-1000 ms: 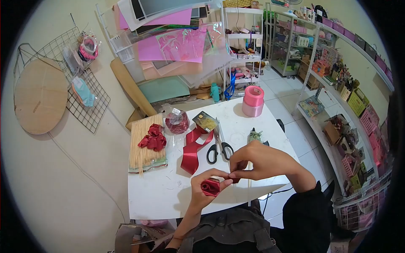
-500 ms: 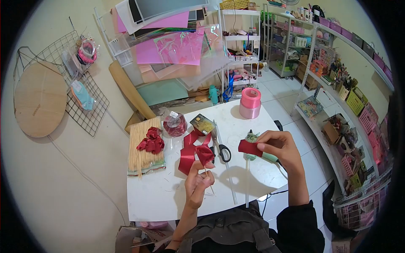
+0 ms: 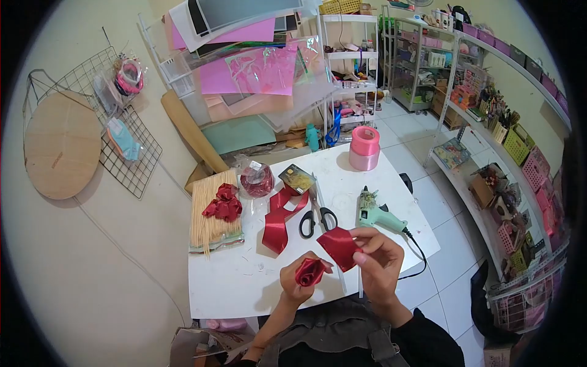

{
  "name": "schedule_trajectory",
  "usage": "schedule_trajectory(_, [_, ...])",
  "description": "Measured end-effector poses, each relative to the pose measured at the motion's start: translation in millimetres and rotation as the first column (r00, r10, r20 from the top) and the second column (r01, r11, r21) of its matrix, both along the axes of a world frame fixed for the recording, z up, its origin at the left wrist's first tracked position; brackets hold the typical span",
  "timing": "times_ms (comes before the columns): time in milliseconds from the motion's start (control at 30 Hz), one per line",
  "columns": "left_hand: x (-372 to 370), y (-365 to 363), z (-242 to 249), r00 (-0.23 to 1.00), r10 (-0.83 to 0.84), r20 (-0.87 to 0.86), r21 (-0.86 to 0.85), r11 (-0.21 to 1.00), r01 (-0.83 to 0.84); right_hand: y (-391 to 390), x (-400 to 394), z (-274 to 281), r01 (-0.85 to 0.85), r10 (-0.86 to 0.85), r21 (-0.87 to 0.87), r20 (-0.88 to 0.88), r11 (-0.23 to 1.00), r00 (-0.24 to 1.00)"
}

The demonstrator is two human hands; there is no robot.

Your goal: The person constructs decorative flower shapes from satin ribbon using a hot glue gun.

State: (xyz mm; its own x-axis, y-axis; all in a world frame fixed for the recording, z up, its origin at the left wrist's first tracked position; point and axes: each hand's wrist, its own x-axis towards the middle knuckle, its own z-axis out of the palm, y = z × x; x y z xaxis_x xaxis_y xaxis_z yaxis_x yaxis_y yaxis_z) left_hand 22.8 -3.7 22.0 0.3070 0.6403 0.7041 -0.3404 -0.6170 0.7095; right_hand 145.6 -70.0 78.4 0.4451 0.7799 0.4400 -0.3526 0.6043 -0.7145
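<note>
My left hand [image 3: 298,282] is closed round the base of a rolled red ribbon rose [image 3: 309,273], its spiral centre turned up to the camera. Just to the right, my right hand [image 3: 380,263] pinches a cut piece of red ribbon [image 3: 340,248] by its right edge. Ribbon piece and rose are close together; whether they touch is unclear. Beyond them lie black-handled scissors [image 3: 318,221] and a loose length of red ribbon [image 3: 277,227]. A mint green glue gun [image 3: 381,218] lies on the table to the right.
On the white table [image 3: 232,287] are bamboo sticks [image 3: 205,211] with red ribbon flowers [image 3: 224,203], a wrapped ribbon roll [image 3: 257,181], a small dark box [image 3: 297,178] and stacked pink ribbon rolls [image 3: 364,148]. The glue gun's black cord [image 3: 422,254] drops over the right edge.
My right hand came down and left from the glue gun with the ribbon piece. My left hand moved slightly down and tipped the rose toward the camera. The view shifted slightly.
</note>
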Motion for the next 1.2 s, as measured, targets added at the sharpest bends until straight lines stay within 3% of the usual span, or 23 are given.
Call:
schedule_trajectory(67, [-5,-2,-7,0.999,0.02,-0.037,-0.101,0.995,-0.023,-2,-5,4,-0.091,0.09,0.016,0.044,0.996,0.995])
schedule_trajectory(100, [-9,4,-29,0.981,0.167,-0.094,0.045,0.986,-0.163,-4,-7,5,-0.11,0.11,0.002,0.042,0.994,0.993])
schedule_trajectory(133, [-10,4,-27,0.982,0.167,-0.09,0.044,0.985,-0.164,-5,-8,6,-0.11,0.11,0.001,0.045,0.994,0.993])
schedule_trajectory(200, [-10,2,-19,0.947,0.292,-0.137,0.305,0.922,-0.24,-6,-11,8,-0.136,0.131,0.049,0.095,0.989,0.987])
schedule_trajectory(233, [-9,3,-21,0.977,0.162,-0.136,0.142,0.98,-0.143,-6,-13,10,-0.127,0.122,0.051,0.097,0.991,0.988])
schedule_trajectory(267, [-10,3,-28,0.978,0.161,-0.135,0.142,0.98,-0.142,-7,-14,11,-0.126,0.121,0.051,0.098,0.991,0.988])
schedule_trajectory(333, [-14,4,-49,0.966,0.034,-0.255,-0.088,0.994,-0.058,-7,-16,12,-0.162,0.155,0.052,0.118,0.985,0.981])
schedule_trajectory(400, [-14,5,-53,0.974,0.009,-0.227,-0.112,0.993,-0.035,-7,-19,13,-0.147,0.143,0.029,0.106,0.989,0.984])
schedule_trajectory(467, [-16,5,-50,0.945,-0.215,-0.247,-0.198,0.966,0.168,-7,-20,14,-0.132,0.131,0.004,0.098,0.991,0.987])
schedule_trajectory(667, [-10,13,-86,0.979,-0.082,-0.184,-0.19,0.981,0.047,-9,-22,18,-0.244,0.243,-0.034,-0.031,0.969,0.97])
schedule_trajectory(767, [-10,4,-54,0.984,0.013,-0.177,-0.099,0.995,-0.031,-10,-22,17,-0.262,0.26,-0.054,-0.034,0.964,0.965])
schedule_trajectory(900, [-13,7,-54,0.969,-0.016,-0.248,-0.15,0.988,-0.022,-9,-23,18,-0.281,0.275,-0.061,-0.089,0.958,0.957])
schedule_trajectory(967, [-13,9,-52,0.955,0.017,-0.298,0.066,0.998,0.002,-9,-23,18,-0.284,0.277,-0.047,-0.112,0.958,0.954])
schedule_trajectory(1033, [-12,10,-62,0.971,0.02,-0.24,0.039,0.999,-0.012,-9,-18,13,-0.404,0.408,0.067,-0.079,0.912,0.909])
schedule_trajectory(1133, [-12,5,-57,0.986,-0.015,-0.165,-0.079,0.997,0.002,-10,-17,15,-0.385,0.386,0.05,0.001,0.921,0.923])
schedule_trajectory(1200, [-13,1,-46,0.988,-0.051,-0.145,-0.169,0.985,0.026,-8,-18,11,-0.406,0.411,0.095,-0.043,0.909,0.91])
